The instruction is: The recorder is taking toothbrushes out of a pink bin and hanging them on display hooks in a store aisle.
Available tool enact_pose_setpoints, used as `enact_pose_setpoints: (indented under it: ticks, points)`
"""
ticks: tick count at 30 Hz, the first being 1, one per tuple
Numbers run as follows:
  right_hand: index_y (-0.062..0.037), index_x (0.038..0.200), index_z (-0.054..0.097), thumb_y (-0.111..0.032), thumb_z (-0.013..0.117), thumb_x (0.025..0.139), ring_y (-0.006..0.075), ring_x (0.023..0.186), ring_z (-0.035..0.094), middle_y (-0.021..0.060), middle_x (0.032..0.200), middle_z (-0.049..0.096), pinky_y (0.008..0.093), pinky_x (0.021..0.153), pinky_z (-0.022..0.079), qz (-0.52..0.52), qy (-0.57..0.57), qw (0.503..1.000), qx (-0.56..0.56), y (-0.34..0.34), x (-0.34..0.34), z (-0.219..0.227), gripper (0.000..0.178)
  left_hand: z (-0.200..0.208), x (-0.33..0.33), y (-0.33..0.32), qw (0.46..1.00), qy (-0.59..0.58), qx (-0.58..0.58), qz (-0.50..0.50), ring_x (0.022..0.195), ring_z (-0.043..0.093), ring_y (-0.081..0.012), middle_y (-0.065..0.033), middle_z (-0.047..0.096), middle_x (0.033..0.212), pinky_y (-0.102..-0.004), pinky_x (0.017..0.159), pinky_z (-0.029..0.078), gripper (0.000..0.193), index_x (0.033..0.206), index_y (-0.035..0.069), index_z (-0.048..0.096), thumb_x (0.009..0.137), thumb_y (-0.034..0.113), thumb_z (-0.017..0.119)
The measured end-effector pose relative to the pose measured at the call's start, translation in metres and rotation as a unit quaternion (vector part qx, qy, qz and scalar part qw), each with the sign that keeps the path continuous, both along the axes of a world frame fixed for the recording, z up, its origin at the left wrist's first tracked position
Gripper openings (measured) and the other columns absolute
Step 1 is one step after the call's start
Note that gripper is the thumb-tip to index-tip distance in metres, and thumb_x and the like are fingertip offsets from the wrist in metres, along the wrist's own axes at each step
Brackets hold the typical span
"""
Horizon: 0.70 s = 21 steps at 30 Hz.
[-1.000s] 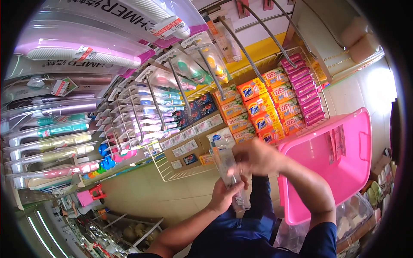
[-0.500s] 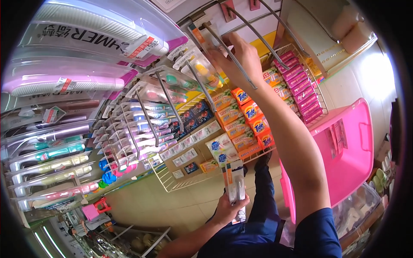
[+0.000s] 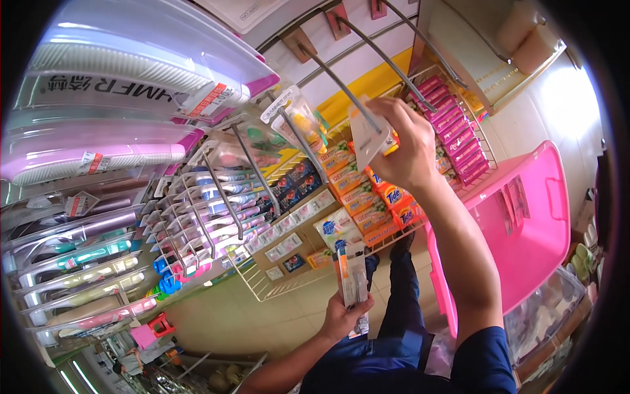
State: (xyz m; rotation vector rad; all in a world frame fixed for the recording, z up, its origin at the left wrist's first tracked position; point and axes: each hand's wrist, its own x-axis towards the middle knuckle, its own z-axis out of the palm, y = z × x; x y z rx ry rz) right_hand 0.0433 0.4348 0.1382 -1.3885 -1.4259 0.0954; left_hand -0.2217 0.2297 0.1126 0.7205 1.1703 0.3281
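My right hand [image 3: 410, 141] is closed on a carded blister pack [image 3: 366, 139], with a bit of yellow showing beside the fingers. The pack is at the free end of a metal display hook [image 3: 341, 85]; whether the hook still passes through the card I cannot tell. Lower down, my left hand [image 3: 346, 314] grips a clear blister pack [image 3: 354, 279] with an orange strip along its card, seemingly more than one layered together. To the left, another hook [image 3: 298, 139] carries packs with yellow and green contents [image 3: 308, 121].
Below the hooks, a wire basket [image 3: 262, 292] holds boxed soaps [image 3: 397, 194], and magenta boxes [image 3: 453, 131] stand at its right. Hanging toothbrush packs [image 3: 216, 190] and large brush packs [image 3: 98, 164] crowd the left. A pink tub [image 3: 525, 243] is at the right.
My right hand has moved outward along the hook, bringing a pack from near its base to its free end. The left hand stays nearly in place with its packs.
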Motion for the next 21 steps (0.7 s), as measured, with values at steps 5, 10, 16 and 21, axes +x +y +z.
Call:
enact_pose_setpoints:
  ticks: [5, 10, 16, 21]
  points:
    - [-0.0008, 0.092, 0.058, -0.009, 0.073, 0.059, 0.0257, 0.064, 0.061, 0.0099, 0.079, 0.06, 0.0362, 0.053, 0.049, 0.123, -0.056, 0.989, 0.059, -0.038, 0.008, 0.014, 0.038, 0.001, 0.005, 0.004, 0.999, -0.018, 0.043, 0.016, 0.085, 0.065, -0.0137, -0.0056, 0.066, 0.093, -0.0274, 0.079, 0.053, 0.036, 0.117, -0.001, 0.054, 0.086, 0.004, 0.071]
    - [-0.0043, 0.078, 0.053, -0.017, 0.073, 0.064, 0.0224, 0.046, 0.049, 0.0032, 0.058, 0.048, 0.0352, 0.041, 0.038, 0.217, -0.046, 0.975, -0.007, -0.106, 0.015, 0.048, 0.027, 0.006, 0.022, 0.017, 0.993, -0.024, 0.119, 0.016, 0.076, 0.059, -0.0083, -0.0007, 0.063, 0.088, -0.0235, 0.068, 0.048, 0.021, 0.102, 0.004, 0.058, 0.087, 0.01, 0.072]
    - [0.0021, 0.092, 0.058, -0.025, 0.075, 0.079, 0.0264, 0.055, 0.058, 0.0122, 0.066, 0.056, 0.0368, 0.053, 0.047, 0.099, 0.34, 0.813, -0.462, -0.191, -0.019, 0.025, 0.034, 0.025, 0.074, 0.026, 0.968, -0.212, -0.02, 0.136, 0.106, 0.056, -0.0167, -0.008, 0.055, 0.118, -0.0312, 0.091, 0.047, 0.069, 0.135, 0.006, 0.036, 0.087, 0.04, 0.072]
    - [0.003, 0.128, 0.049, -0.034, 0.076, 0.08, 0.0372, 0.114, 0.048, 0.024, 0.122, 0.049, 0.0446, 0.094, 0.045, 0.029, 0.232, 0.89, -0.392, -0.252, -0.034, -0.019, 0.066, 0.004, 0.099, 0.01, 0.979, -0.2, -0.029, 0.011, 0.124, 0.045, -0.021, -0.0087, 0.044, 0.134, -0.0366, 0.105, 0.037, 0.077, 0.148, 0.005, 0.023, 0.094, 0.046, 0.059]
